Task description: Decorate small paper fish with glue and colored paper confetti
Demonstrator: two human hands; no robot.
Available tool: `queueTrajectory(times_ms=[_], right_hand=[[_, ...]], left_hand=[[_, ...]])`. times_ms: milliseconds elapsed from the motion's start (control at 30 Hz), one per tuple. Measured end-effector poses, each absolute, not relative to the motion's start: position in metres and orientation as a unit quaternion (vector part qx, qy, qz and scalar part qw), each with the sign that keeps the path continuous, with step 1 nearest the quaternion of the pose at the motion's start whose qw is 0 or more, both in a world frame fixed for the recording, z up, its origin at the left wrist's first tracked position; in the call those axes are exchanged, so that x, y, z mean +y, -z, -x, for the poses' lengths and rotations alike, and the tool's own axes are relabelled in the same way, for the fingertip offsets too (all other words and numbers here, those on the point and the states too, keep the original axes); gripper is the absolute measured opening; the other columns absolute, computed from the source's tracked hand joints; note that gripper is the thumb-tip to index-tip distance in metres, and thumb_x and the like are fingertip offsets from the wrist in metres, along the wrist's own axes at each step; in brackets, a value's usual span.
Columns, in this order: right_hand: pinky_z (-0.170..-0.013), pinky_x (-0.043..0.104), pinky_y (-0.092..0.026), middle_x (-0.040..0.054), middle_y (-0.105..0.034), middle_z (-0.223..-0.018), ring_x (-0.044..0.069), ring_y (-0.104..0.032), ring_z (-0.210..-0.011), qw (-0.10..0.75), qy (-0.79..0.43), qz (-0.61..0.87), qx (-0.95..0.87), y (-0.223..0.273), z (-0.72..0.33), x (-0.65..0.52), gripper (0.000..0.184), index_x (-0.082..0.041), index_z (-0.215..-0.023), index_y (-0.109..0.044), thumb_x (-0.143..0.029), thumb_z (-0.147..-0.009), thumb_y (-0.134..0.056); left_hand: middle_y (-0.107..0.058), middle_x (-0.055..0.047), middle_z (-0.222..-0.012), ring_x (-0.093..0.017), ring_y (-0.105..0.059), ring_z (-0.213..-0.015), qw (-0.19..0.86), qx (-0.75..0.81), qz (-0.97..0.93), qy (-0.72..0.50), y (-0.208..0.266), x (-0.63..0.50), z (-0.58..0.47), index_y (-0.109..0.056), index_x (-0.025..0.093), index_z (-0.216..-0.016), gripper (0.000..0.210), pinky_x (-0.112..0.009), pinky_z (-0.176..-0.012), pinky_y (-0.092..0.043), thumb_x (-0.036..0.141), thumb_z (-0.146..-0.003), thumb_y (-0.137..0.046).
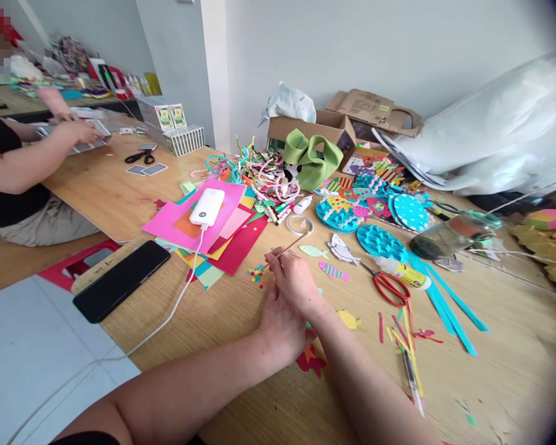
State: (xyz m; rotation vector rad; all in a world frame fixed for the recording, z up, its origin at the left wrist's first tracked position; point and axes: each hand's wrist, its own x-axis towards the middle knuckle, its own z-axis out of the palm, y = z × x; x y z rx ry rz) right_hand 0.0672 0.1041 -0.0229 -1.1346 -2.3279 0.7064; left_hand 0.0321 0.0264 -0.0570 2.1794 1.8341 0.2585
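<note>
My right hand (295, 281) is closed, its fingers pinching a thin brownish stick (299, 240) that points up and away toward a clear ring of tape (299, 224). Beneath it, my left hand (282, 324) is crossed by the right wrist, and most of its fingers are hidden. Small coloured paper dots (256, 275) lie just left of the fingertips. Around the hands are paper fish: a pale green one (313, 251), a striped one (333, 271), a grey one (343, 250) and a yellow one (349, 319). Red paper fish shapes (311, 360) lie by my left wrist.
Red scissors (391, 288), a glue bottle (408, 272) and blue strips (449, 309) are at right. At left are coloured sheets (167, 225), a cabled power bank (207, 207) and a phone (121, 281). Another person's hands (81, 130) work with cards.
</note>
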Motion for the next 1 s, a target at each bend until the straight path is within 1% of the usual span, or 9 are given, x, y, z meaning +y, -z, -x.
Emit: queueTrajectory(times_ms=[133, 267, 433, 567, 700, 767, 833, 933, 1000], right_hand=[[-0.074, 0.025, -0.046, 0.0064, -0.069, -0.083, 0.015, -0.065, -0.075, 0.231, -0.248, 0.404, -0.85, 0.025, -0.067, 0.103, 0.027, -0.019, -0.075, -0.054, -0.023, -0.099, -0.043], [-0.074, 0.027, -0.046, 0.0061, -0.068, -0.08, 0.017, -0.063, -0.075, 0.231, -0.221, 0.398, -0.86, 0.028, -0.066, 0.103, 0.027, -0.02, -0.075, -0.053, -0.024, -0.099, -0.043], [-0.074, 0.03, -0.045, 0.0062, -0.066, -0.077, 0.019, -0.062, -0.074, 0.25, -0.204, 0.387, -0.864, 0.033, -0.066, 0.103, 0.029, -0.022, -0.071, -0.051, -0.026, -0.099, -0.043], [-0.071, 0.03, -0.046, 0.0054, -0.067, -0.075, 0.018, -0.063, -0.07, 0.295, -0.248, 0.386, -0.838, 0.033, -0.067, 0.104, 0.034, -0.022, -0.069, -0.051, -0.03, -0.099, -0.04], [-0.068, 0.03, -0.046, 0.0059, -0.068, -0.075, 0.018, -0.064, -0.068, 0.347, -0.265, 0.392, -0.81, 0.024, -0.074, 0.11, 0.038, -0.022, -0.064, -0.052, -0.034, -0.098, -0.04], [-0.066, 0.029, -0.045, 0.0056, -0.068, -0.073, 0.018, -0.064, -0.067, 0.372, -0.266, 0.406, -0.791, 0.015, -0.081, 0.114, 0.039, -0.021, -0.065, -0.054, -0.038, -0.097, -0.041], [-0.062, 0.028, -0.044, 0.0048, -0.067, -0.069, 0.018, -0.064, -0.064, 0.397, -0.258, 0.436, -0.765, 0.007, -0.092, 0.117, 0.039, -0.021, -0.068, -0.057, -0.042, -0.097, -0.041], [-0.059, 0.028, -0.042, 0.0032, -0.065, -0.063, 0.017, -0.062, -0.059, 0.429, -0.228, 0.474, -0.735, 0.003, -0.11, 0.118, 0.042, -0.02, -0.068, -0.058, -0.046, -0.096, -0.041], [-0.059, 0.028, -0.041, 0.0034, -0.064, -0.062, 0.017, -0.061, -0.058, 0.445, -0.199, 0.488, -0.724, 0.009, -0.12, 0.118, 0.043, -0.021, -0.066, -0.056, -0.047, -0.097, -0.04]], left_hand=[[-0.055, -0.012, -0.137, -0.035, -0.041, -0.13, 0.138, 0.637, -0.753, -0.09, 0.061, 0.028, -0.033, -0.051, 0.02, -0.138, 0.051, -0.054, -0.111, -0.027, 0.043, -0.092, -0.049], [-0.055, -0.01, -0.138, -0.034, -0.042, -0.129, 0.114, 0.629, -0.763, -0.096, 0.073, 0.029, -0.035, -0.05, 0.021, -0.137, 0.048, -0.053, -0.11, -0.029, 0.04, -0.094, -0.047], [-0.055, -0.011, -0.139, -0.034, -0.044, -0.127, 0.091, 0.633, -0.761, -0.107, 0.079, 0.03, -0.035, -0.05, 0.02, -0.138, 0.05, -0.053, -0.107, -0.035, 0.04, -0.092, -0.052], [-0.056, -0.011, -0.136, -0.035, -0.041, -0.131, 0.105, 0.635, -0.759, -0.102, 0.07, 0.029, -0.034, -0.056, 0.021, -0.133, 0.047, -0.054, -0.111, -0.03, 0.042, -0.091, -0.053], [-0.048, -0.014, -0.146, -0.037, -0.028, -0.141, 0.101, 0.629, -0.765, -0.098, 0.062, 0.025, -0.031, -0.053, 0.019, -0.137, 0.058, -0.056, -0.115, -0.023, 0.051, -0.089, -0.056], [-0.045, -0.017, -0.148, -0.039, -0.026, -0.143, 0.089, 0.63, -0.766, -0.097, 0.06, 0.022, -0.03, -0.057, 0.019, -0.133, 0.058, -0.057, -0.114, -0.024, 0.056, -0.088, -0.056], [-0.045, -0.018, -0.147, -0.04, -0.027, -0.142, 0.078, 0.635, -0.762, -0.101, 0.062, 0.021, -0.029, -0.062, 0.022, -0.128, 0.053, -0.058, -0.112, -0.027, 0.058, -0.088, -0.055], [-0.044, -0.018, -0.148, -0.04, -0.029, -0.142, 0.053, 0.632, -0.764, -0.119, 0.065, 0.021, -0.029, -0.058, 0.026, -0.132, 0.055, -0.058, -0.11, -0.029, 0.059, -0.088, -0.055], [-0.046, -0.018, -0.146, -0.041, -0.032, -0.14, 0.038, 0.629, -0.765, -0.131, 0.068, 0.021, -0.029, -0.056, 0.028, -0.133, 0.056, -0.059, -0.109, -0.031, 0.06, -0.089, -0.053]])
